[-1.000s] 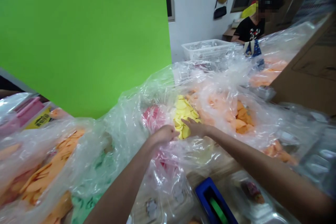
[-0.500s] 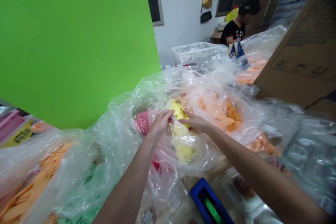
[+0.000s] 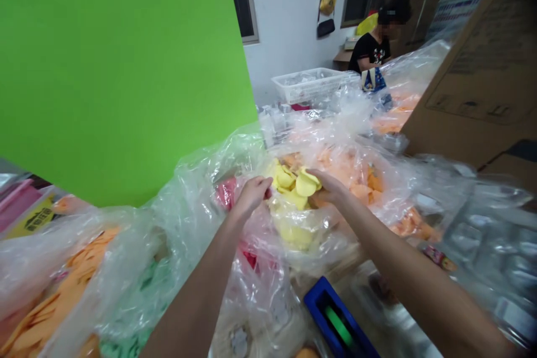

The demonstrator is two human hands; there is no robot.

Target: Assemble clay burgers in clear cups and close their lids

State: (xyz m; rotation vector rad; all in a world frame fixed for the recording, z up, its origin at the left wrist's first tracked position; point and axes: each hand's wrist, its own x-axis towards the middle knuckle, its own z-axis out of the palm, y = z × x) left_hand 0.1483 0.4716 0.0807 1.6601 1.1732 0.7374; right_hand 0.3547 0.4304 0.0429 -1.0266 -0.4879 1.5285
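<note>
A clear plastic bag (image 3: 293, 230) of soft yellow pieces (image 3: 284, 178) lies mouth-up in front of me. My left hand (image 3: 254, 192) is closed at the left side of the bag's mouth, pinching its edge. My right hand (image 3: 329, 185) holds a rounded yellow piece (image 3: 307, 183) at the opening, thumb and fingers around its right side. What these pieces are, I cannot make out. Orange pieces (image 3: 372, 193) in a clear bag sit just right of my right hand. Pink pieces (image 3: 226, 192) show through plastic left of my left hand.
A blue tape dispenser (image 3: 321, 299) with green tape stands in front. Bags of green pieces (image 3: 126, 313) and orange pieces (image 3: 62, 285) lie at left. Clear plastic trays (image 3: 474, 235) and a cardboard box (image 3: 474, 84) are at right. A green panel (image 3: 126, 67) rises left; a person (image 3: 373, 47) works behind.
The bag's mouth has opened wider, showing more yellow pieces. My right hand has shifted slightly right and up and now has a yellow piece in it. The left hand stays at the bag's edge.
</note>
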